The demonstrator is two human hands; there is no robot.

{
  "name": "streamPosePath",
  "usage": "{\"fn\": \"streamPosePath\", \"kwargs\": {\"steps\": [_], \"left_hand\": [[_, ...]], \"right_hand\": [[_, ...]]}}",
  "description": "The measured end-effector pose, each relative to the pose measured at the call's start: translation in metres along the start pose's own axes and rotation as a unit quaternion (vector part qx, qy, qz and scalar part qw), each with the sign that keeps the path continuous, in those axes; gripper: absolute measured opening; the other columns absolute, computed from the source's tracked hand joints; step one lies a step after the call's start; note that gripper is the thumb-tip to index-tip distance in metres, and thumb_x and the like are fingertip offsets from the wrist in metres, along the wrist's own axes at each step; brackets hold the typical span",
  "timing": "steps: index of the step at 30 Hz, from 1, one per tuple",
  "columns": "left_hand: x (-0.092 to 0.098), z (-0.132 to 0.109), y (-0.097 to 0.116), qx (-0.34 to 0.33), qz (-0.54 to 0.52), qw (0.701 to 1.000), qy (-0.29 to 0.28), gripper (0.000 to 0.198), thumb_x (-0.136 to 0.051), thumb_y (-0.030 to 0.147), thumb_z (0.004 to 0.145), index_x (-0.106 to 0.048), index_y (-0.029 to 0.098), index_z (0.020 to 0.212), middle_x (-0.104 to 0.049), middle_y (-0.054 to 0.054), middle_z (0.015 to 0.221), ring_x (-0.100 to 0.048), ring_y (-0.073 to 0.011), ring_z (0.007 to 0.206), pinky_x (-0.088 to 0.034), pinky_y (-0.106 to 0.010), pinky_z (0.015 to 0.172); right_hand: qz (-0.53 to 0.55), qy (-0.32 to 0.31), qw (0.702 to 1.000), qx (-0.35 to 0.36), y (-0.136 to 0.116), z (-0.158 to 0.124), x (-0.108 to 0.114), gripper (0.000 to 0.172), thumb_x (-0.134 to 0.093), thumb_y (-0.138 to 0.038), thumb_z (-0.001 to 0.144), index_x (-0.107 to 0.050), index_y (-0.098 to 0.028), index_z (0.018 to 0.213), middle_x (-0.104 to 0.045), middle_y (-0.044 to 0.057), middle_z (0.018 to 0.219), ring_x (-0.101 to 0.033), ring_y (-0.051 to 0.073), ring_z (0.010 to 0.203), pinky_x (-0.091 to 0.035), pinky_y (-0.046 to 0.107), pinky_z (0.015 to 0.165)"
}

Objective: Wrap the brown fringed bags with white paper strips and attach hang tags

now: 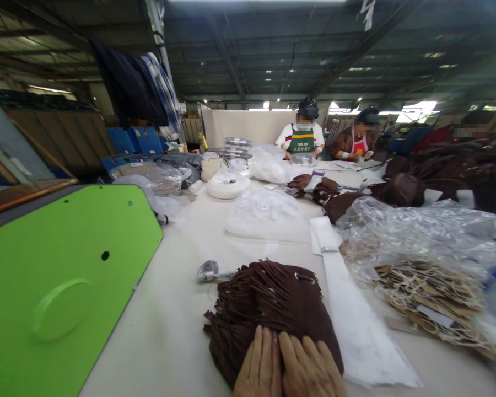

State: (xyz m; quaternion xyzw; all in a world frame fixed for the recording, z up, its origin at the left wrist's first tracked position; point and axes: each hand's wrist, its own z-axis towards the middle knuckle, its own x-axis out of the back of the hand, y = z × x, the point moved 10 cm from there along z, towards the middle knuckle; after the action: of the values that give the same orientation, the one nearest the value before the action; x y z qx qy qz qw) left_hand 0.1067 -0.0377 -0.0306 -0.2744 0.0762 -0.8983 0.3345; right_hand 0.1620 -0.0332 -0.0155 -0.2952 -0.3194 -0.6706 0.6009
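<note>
A brown fringed bag point(268, 303) lies on the white table point(177, 325) right in front of me. My left hand point(259, 366) and my right hand point(310, 369) rest side by side on its near edge, fingers stretched flat and pressing the fabric. Neither hand grips anything. A small metal clip point(209, 271) lies just left of the bag. A long white paper strip point(355, 314) runs along the bag's right side.
A green machine cover point(62, 281) fills the left. A clear plastic bag of paper tags point(430, 292) lies at right, with more brown bags point(400, 190) behind. White tape rolls point(228, 184) and plastic bags sit mid-table. Two people in aprons point(302, 138) work at the far end.
</note>
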Motion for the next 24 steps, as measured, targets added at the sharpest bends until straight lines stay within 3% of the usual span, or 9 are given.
{"fn": "streamPosePath", "kwargs": {"steps": [3,7,9,12,15,16,18,21,24], "left_hand": [[-0.006,-0.007,0.006,-0.036,0.009,0.999,-0.023,0.032,-0.031,0.002,0.084,-0.061,0.003,0.094,-0.069,-0.016,0.091,-0.067,-0.0239,0.088,-0.027,-0.042,0.109],[-0.012,-0.015,0.006,-0.038,0.011,0.998,-0.045,0.034,-0.031,0.002,0.084,-0.060,0.003,0.101,-0.067,-0.018,0.100,-0.064,-0.0266,0.096,-0.028,-0.044,0.109],[-0.012,-0.018,0.006,-0.039,0.012,0.999,-0.035,0.034,-0.031,0.002,0.085,-0.060,0.003,0.102,-0.064,-0.020,0.107,-0.063,-0.0266,0.098,-0.030,-0.043,0.108],[-0.014,-0.021,0.006,-0.037,0.008,0.999,-0.024,0.034,-0.031,0.005,0.087,-0.057,0.003,0.107,-0.054,-0.022,0.122,-0.058,-0.0264,0.107,-0.033,-0.039,0.107],[-0.014,-0.021,0.004,-0.012,0.008,1.000,0.000,0.034,-0.031,0.005,0.089,-0.055,0.003,0.112,-0.047,-0.020,0.131,-0.049,-0.0247,0.118,-0.032,-0.036,0.109],[-0.014,-0.021,0.003,0.001,0.009,1.000,0.009,0.034,-0.031,0.005,0.089,-0.055,0.003,0.113,-0.046,-0.019,0.132,-0.046,-0.0243,0.120,-0.031,-0.035,0.109],[-0.015,-0.022,0.002,0.025,0.015,0.999,0.020,0.032,-0.033,0.005,0.089,-0.056,0.004,0.112,-0.045,-0.017,0.134,-0.044,-0.0245,0.122,-0.031,-0.035,0.110],[-0.019,-0.024,0.004,0.046,0.027,0.998,0.027,0.028,-0.039,0.004,0.087,-0.058,0.005,0.107,-0.044,-0.017,0.134,-0.044,-0.0258,0.121,-0.031,-0.035,0.110],[-0.022,-0.025,0.007,0.058,0.031,0.997,0.041,0.024,-0.044,0.004,0.087,-0.059,0.005,0.105,-0.045,-0.017,0.133,-0.045,-0.0268,0.120,-0.031,-0.036,0.110]], "right_hand": [[-0.045,-0.039,0.998,-0.022,0.013,0.019,-0.011,0.033,-0.040,-0.009,0.077,-0.054,-0.016,0.107,-0.068,0.005,0.080,-0.061,0.020,0.070,-0.040,0.038,0.079],[-0.138,-0.109,0.982,-0.068,0.065,0.011,-0.011,0.023,-0.037,-0.015,0.085,-0.059,-0.018,0.090,-0.067,0.009,0.080,-0.064,0.022,0.066,-0.043,0.031,0.054],[-0.177,-0.103,0.979,-0.017,0.081,-0.002,0.000,0.027,-0.034,-0.015,0.085,-0.059,-0.020,0.091,-0.067,0.013,0.094,-0.066,0.027,0.082,-0.038,0.028,0.043],[-0.165,-0.060,0.980,-0.090,0.105,-0.015,0.026,0.026,-0.037,-0.026,0.089,-0.057,-0.018,0.103,-0.062,0.017,0.112,-0.066,0.025,0.080,-0.045,0.031,0.050],[-0.031,-0.042,0.998,-0.041,0.069,0.001,0.024,0.030,-0.042,-0.022,0.087,-0.052,-0.017,0.114,-0.061,0.012,0.117,-0.063,0.021,0.091,-0.047,0.031,0.074],[0.012,-0.065,0.998,-0.010,0.050,0.011,0.013,0.030,-0.042,-0.016,0.084,-0.054,-0.019,0.112,-0.063,0.008,0.114,-0.061,0.021,0.093,-0.045,0.031,0.077],[0.043,-0.127,0.991,-0.019,0.030,0.032,-0.012,0.031,-0.042,-0.005,0.078,-0.058,-0.022,0.099,-0.066,0.003,0.107,-0.059,0.021,0.089,-0.041,0.032,0.077],[0.016,-0.200,0.976,-0.089,0.031,0.059,-0.042,0.029,-0.040,0.000,0.075,-0.058,-0.021,0.084,-0.068,0.003,0.094,-0.057,0.023,0.087,-0.037,0.035,0.078],[-0.023,-0.225,0.966,-0.122,0.047,0.073,-0.054,0.023,-0.041,-0.002,0.077,-0.057,-0.019,0.082,-0.066,0.006,0.084,-0.056,0.024,0.086,-0.037,0.035,0.077]]}}
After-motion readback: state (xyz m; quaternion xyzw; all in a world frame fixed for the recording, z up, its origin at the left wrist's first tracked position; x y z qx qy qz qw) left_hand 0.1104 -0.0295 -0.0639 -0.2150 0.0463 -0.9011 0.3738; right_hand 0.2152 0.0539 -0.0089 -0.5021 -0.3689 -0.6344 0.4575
